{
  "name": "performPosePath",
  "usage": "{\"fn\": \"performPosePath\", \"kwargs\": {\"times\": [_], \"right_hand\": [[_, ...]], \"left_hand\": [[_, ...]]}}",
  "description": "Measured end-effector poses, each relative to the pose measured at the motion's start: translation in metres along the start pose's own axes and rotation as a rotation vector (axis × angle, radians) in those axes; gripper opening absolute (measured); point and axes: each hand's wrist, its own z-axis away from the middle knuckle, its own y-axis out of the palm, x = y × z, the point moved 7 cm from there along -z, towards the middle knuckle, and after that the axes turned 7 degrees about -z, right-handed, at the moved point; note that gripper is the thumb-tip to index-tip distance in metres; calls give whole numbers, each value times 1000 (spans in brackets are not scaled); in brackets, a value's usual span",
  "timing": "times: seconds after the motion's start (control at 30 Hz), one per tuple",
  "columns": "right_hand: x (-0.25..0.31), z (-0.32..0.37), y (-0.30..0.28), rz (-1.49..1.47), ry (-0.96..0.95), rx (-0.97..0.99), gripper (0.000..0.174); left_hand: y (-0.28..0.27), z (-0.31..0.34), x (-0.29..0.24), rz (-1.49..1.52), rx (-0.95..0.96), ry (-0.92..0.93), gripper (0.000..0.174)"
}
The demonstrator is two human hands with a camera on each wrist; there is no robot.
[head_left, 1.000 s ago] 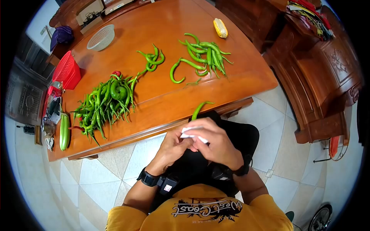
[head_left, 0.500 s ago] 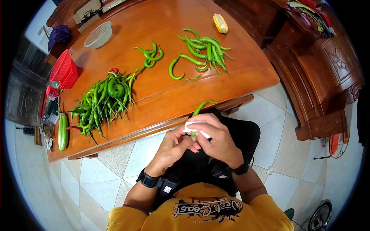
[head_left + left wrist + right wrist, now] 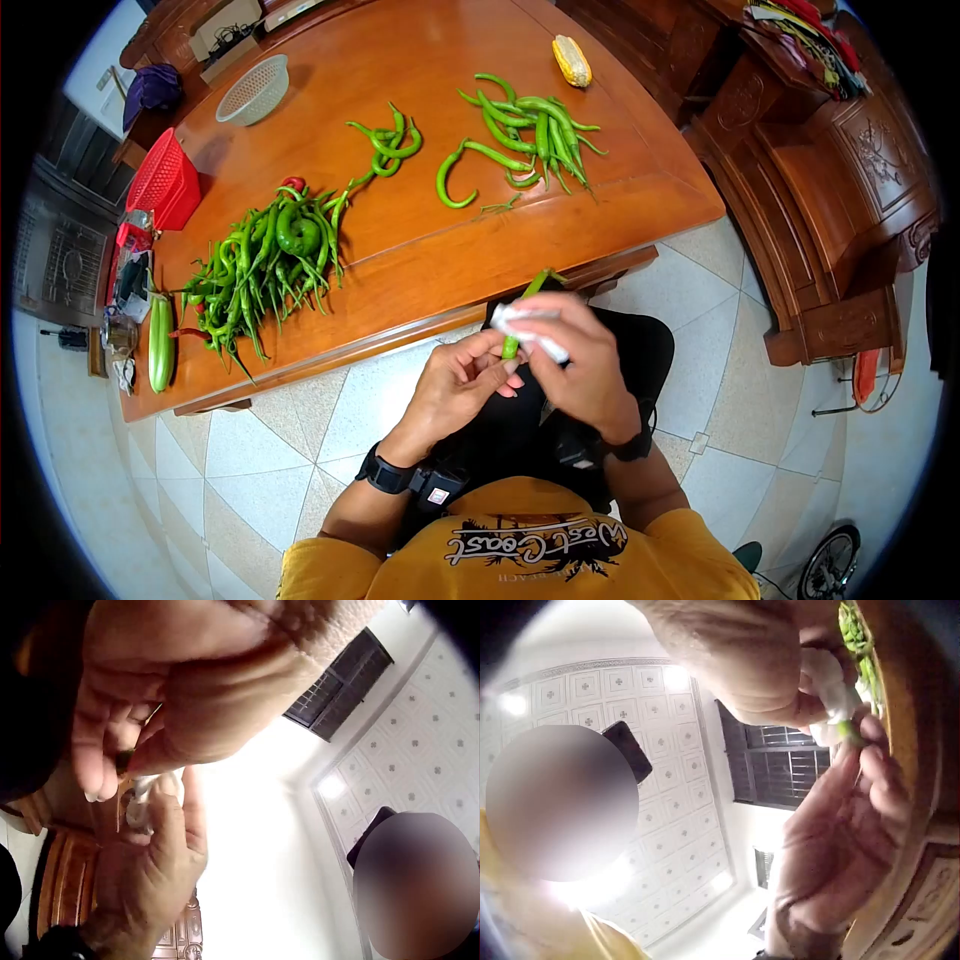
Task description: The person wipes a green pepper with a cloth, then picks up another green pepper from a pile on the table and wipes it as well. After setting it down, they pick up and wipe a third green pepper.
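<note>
Over the lap, just off the table's near edge, my left hand [image 3: 455, 385] pinches the stem end of a green chili pepper [image 3: 510, 347] between thumb and fingers. The pepper points away from me, its curved tip toward the table. My right hand [image 3: 585, 355] grips a folded white cloth or tissue [image 3: 552, 346] wrapped about the pepper's middle, hiding that stretch. In the right wrist view the white cloth [image 3: 834, 690] sits close above the left fingertips, with a short bit of pepper [image 3: 847, 732] between. The left wrist view shows the cloth [image 3: 146, 802] under the right thumb.
On the wooden table [image 3: 420, 270] lie a large heap of green peppers [image 3: 270, 260], a smaller pile [image 3: 545, 135], a few loose peppers [image 3: 392, 145] and a corn cob [image 3: 571, 61]. A red basket [image 3: 168, 185], pale colander [image 3: 253, 91] and long green eggplant [image 3: 161, 343] are leftward.
My right hand has slid the cloth along the pepper, away from my left hand and slightly right. More of the pepper near the left fingertips now shows.
</note>
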Motion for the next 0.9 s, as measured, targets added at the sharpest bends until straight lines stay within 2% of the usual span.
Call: {"fn": "performPosePath", "kwargs": {"times": [0.07, 0.17, 0.23, 0.33, 0.47, 0.57, 0.67, 0.77, 0.9], "right_hand": [[9, 5, 11, -68, -15, 61, 25], [7, 0, 1, 40, -29, 7, 25], [5, -5, -12, 102, -71, -97, 27], [-8, -11, -24, 146, -35, -172, 29], [-1, -6, -20, 149, -27, -153, 29], [12, 1, -1, 31, -55, -16, 27], [5, 1, -6, 62, -52, -66, 27], [-14, -4, -21, 136, -8, -178, 25], [-33, -7, -22, 135, 14, -163, 26]], "left_hand": [[-2, 0, -6, -113, -12, 83, 29], [0, 1, -16, -103, -106, 74, 27], [0, 4, -23, -205, -119, 118, 28], [-2, 8, -34, -416, -163, 189, 29], [-4, 11, -44, -649, -278, 354, 28], [-3, 13, -53, -741, -347, 472, 28], [-3, 13, -61, -770, -387, 541, 25], [-3, 12, -61, -799, -418, 537, 26], [-2, 9, -56, -763, -350, 512, 26]]}}
